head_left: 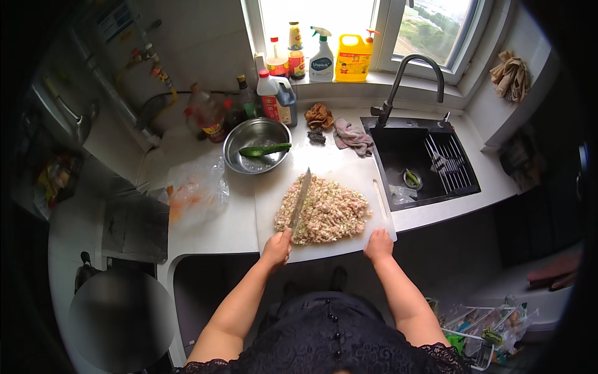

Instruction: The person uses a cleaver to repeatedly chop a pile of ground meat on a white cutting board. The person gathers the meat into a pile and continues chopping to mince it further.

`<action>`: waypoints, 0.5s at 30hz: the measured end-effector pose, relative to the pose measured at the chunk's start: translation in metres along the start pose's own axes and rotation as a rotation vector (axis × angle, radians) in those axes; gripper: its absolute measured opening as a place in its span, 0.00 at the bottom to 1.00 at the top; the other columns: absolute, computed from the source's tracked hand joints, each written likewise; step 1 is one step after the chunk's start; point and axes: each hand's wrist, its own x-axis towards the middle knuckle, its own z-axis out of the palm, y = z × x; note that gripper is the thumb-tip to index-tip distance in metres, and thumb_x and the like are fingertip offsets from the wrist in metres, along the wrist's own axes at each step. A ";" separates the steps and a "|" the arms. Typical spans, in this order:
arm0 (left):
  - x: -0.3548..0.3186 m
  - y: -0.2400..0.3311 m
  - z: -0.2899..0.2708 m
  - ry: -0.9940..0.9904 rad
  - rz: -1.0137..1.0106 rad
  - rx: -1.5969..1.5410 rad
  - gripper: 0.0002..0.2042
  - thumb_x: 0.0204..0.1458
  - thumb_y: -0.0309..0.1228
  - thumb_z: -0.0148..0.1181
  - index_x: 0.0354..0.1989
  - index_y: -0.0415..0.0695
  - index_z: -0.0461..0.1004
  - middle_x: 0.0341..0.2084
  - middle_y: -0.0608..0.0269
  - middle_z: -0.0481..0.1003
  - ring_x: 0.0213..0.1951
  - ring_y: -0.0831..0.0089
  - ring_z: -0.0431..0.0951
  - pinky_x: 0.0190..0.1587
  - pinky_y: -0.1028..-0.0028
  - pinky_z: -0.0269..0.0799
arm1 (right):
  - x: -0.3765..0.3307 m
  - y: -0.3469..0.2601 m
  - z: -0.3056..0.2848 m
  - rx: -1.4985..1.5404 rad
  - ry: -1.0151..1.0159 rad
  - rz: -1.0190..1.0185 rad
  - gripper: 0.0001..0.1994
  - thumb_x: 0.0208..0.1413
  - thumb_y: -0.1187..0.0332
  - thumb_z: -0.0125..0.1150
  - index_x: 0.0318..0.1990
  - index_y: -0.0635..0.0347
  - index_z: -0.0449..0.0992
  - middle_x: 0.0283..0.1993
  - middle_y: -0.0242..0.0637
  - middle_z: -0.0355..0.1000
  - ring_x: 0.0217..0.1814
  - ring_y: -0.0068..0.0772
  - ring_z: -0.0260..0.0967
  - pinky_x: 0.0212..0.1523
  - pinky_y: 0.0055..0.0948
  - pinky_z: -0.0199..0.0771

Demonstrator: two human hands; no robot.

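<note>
A broad heap of chopped, pale pink and green mince [334,212] covers much of a white cutting board [266,209] at the counter's front edge. My left hand [276,249] is closed round the handle of a kitchen knife [301,199]. Its blade points away from me, lying over the left part of the heap. My right hand [378,245] is closed on the near right corner of the board, to the right of the mince. Its fingertips are hidden from this view.
Behind the board stands a steel bowl [233,161] holding a long green vegetable [265,149]. A clear plastic bag [202,187] lies left. To the right is a black sink [391,146] with a tall faucet [393,87]. A crumpled cloth [352,136] and several bottles sit behind.
</note>
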 end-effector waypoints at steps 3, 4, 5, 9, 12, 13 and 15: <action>0.008 0.004 0.003 0.005 0.007 0.031 0.20 0.59 0.51 0.43 0.29 0.44 0.65 0.10 0.71 0.59 0.08 0.80 0.57 0.10 0.77 0.55 | 0.002 -0.004 -0.014 0.015 -0.086 0.028 0.22 0.46 0.65 0.56 0.49 0.68 0.68 0.56 0.51 0.64 0.58 0.46 0.62 0.53 0.37 0.68; 0.005 0.008 0.006 -0.007 0.018 0.011 0.20 0.59 0.51 0.43 0.29 0.44 0.65 0.09 0.71 0.59 0.08 0.80 0.57 0.10 0.77 0.55 | 0.002 -0.003 -0.012 0.013 -0.059 0.022 0.22 0.45 0.66 0.56 0.49 0.68 0.68 0.56 0.51 0.64 0.58 0.46 0.62 0.53 0.37 0.68; 0.002 0.012 0.008 -0.019 0.029 -0.010 0.20 0.59 0.51 0.43 0.29 0.45 0.65 0.09 0.71 0.59 0.08 0.80 0.57 0.10 0.76 0.55 | 0.001 -0.002 -0.008 0.011 -0.031 0.015 0.22 0.45 0.66 0.56 0.49 0.68 0.68 0.56 0.51 0.64 0.57 0.46 0.62 0.53 0.37 0.68; 0.015 -0.009 0.015 -0.031 0.059 0.120 0.20 0.59 0.51 0.42 0.30 0.44 0.64 0.11 0.70 0.59 0.09 0.80 0.57 0.11 0.76 0.55 | -0.001 -0.005 -0.013 0.016 -0.018 0.013 0.21 0.45 0.66 0.57 0.47 0.67 0.69 0.54 0.50 0.65 0.57 0.46 0.62 0.52 0.36 0.69; 0.009 0.004 0.018 -0.010 0.092 0.122 0.21 0.58 0.51 0.43 0.27 0.43 0.65 0.09 0.69 0.60 0.08 0.78 0.60 0.10 0.75 0.56 | -0.001 -0.003 -0.016 0.024 -0.018 0.012 0.20 0.45 0.66 0.57 0.46 0.67 0.70 0.53 0.50 0.65 0.56 0.46 0.63 0.51 0.37 0.69; 0.004 0.006 0.018 -0.005 0.105 0.100 0.22 0.58 0.50 0.43 0.25 0.43 0.66 0.08 0.68 0.61 0.08 0.77 0.61 0.10 0.74 0.56 | -0.002 -0.003 -0.015 0.028 -0.009 0.007 0.20 0.45 0.66 0.57 0.46 0.67 0.70 0.53 0.50 0.65 0.56 0.46 0.63 0.51 0.37 0.69; 0.004 0.000 0.018 -0.003 0.129 0.116 0.22 0.58 0.51 0.44 0.25 0.43 0.66 0.08 0.68 0.61 0.08 0.77 0.61 0.11 0.74 0.57 | -0.004 -0.003 -0.013 0.036 0.009 -0.002 0.20 0.45 0.66 0.57 0.45 0.67 0.70 0.53 0.50 0.66 0.56 0.46 0.63 0.51 0.37 0.69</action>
